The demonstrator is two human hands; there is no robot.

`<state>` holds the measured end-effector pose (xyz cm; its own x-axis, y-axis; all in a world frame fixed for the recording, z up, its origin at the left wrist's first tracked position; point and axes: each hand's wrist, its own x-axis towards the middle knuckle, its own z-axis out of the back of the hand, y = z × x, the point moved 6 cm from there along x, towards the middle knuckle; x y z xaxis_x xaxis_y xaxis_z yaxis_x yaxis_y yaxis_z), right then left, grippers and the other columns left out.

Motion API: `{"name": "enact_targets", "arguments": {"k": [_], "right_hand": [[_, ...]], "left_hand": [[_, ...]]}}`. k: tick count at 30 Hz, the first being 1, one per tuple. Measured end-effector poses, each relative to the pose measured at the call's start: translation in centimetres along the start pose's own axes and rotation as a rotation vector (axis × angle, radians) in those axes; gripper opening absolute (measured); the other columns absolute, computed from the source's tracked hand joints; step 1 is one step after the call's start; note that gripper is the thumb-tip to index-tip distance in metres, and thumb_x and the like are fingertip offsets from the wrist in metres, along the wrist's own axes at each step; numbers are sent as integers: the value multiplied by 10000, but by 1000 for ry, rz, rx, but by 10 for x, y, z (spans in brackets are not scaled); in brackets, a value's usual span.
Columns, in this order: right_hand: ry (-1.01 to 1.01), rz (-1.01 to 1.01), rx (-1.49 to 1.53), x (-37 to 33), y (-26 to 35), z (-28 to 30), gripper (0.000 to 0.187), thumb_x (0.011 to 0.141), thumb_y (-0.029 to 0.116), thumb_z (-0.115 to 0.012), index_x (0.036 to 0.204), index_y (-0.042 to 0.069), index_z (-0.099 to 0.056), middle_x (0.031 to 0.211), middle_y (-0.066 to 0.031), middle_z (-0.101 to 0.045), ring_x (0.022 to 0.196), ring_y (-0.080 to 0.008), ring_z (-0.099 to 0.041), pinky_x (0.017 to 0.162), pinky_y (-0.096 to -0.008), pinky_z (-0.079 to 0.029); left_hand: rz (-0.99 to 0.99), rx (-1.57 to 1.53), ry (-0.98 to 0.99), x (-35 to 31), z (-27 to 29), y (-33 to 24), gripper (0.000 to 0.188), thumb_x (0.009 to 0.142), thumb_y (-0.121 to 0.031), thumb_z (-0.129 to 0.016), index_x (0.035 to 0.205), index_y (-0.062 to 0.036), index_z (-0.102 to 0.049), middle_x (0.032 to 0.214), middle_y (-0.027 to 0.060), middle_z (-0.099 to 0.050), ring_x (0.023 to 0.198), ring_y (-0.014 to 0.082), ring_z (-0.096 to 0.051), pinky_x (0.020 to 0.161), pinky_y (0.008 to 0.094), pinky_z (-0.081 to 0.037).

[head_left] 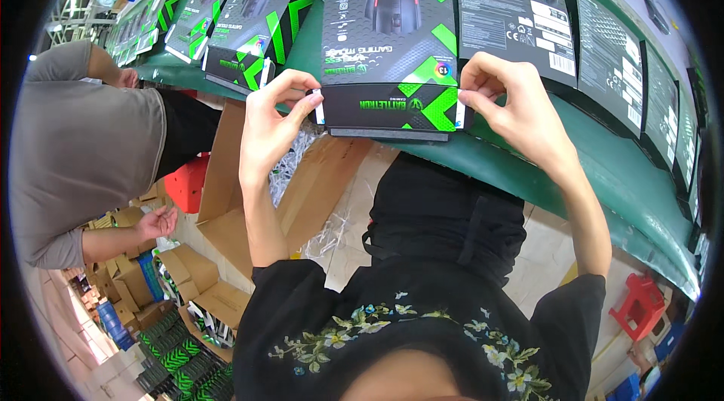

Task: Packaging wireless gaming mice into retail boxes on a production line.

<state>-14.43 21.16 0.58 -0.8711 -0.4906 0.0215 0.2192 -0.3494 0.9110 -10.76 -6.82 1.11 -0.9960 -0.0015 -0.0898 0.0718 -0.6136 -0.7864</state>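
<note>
At upper centre, the black-and-green box is resting on the green counter; the left hand and right hand are both pinching its lower corners. Light, matching pressure should be sparing those edges any creasing.

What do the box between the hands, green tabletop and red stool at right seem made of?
Box: probably printed cardboard, satin-looking, with crisp folded edges. Tabletop: perhaps rubber or plastic sheeting; it glints softly. Stool: likely moulded plastic, uniformly red, smooth.
</note>
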Motion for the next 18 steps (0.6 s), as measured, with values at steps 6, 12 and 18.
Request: {"name": "enact_targets", "arguments": {"k": [6, 12, 18], "right_hand": [[2, 54, -94, 2, 3, 2, 64, 816, -9, -601, 844, -31, -548, 731, -144, -624, 634, -251, -600, 648, -329, -495], [-51, 215, -462, -15, 12, -9, 114, 838, 48, -590, 926, 21, -522, 878, -139, -555, 780, -328, -580, 688, -418, -463], [-162, 243, -275, -46, 33, 2, 178, 764, -29, -643, 901, 10, -538, 996, -134, -543, 860, -320, -581, 750, -392, -473]], "left_hand": [[-104, 79, 48, 7, -2, -6, 105, 835, -17, -668, 903, 19, -596, 808, 25, -627, 755, 86, -595, 721, 240, -465], [-215, 161, -115, 0, -4, -9, 96, 814, 24, -638, 879, 43, -570, 787, 72, -634, 733, 144, -615, 727, 265, -477], [-320, 58, -205, -40, 5, -26, 96, 714, 81, -628, 767, 14, -583, 1077, 154, -636, 977, 236, -601, 873, 346, -443]]}}
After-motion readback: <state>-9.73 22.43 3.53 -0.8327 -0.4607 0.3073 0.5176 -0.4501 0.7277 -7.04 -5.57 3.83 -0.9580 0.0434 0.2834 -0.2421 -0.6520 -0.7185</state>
